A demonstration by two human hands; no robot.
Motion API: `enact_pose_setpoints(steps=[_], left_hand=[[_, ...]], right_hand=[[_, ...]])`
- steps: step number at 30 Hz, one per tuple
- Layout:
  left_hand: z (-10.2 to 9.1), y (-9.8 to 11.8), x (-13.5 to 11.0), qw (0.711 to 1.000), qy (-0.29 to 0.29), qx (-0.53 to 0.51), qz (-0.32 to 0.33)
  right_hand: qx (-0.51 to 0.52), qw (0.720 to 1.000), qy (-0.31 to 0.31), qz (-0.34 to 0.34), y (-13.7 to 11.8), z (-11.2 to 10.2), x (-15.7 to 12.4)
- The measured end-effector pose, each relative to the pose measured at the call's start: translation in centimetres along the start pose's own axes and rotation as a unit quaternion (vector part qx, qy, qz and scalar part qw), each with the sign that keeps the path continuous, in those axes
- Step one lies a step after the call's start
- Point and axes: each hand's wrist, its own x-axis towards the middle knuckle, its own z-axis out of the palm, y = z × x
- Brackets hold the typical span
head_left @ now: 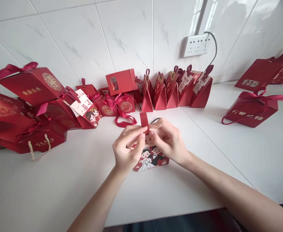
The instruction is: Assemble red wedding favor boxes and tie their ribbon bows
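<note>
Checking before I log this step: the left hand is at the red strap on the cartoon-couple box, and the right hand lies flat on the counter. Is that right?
Not quite: the right hand is not flat on the counter. The head view shows it at the top of the cartoon-couple box, fingers bent, beside the left hand at the red strap.

"Where does this view look from?"
"From head height, facing forward and down across the white counter (pixel 59 187) to the tiled wall (pixel 131 35)."
"How near?"
"Fairly near: the left hand (pixel 129 146) and right hand (pixel 170 138) sit mid-view."
</note>
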Motion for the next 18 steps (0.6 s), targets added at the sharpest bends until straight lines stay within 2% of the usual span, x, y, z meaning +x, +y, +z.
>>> enact_pose_setpoints(steps=[3,18], left_hand=[[0.00,0.18,0.10,1.000,0.003,-0.008,-0.015],[0.09,0.55,0.23,1.000,0.012,0.002,-0.003]], right_hand=[[-0.002,1.000,0.001,0.002,-0.02,0.02,-0.01],[0.012,1.000,0.010,0.008,-0.11,0.17,0.04]])
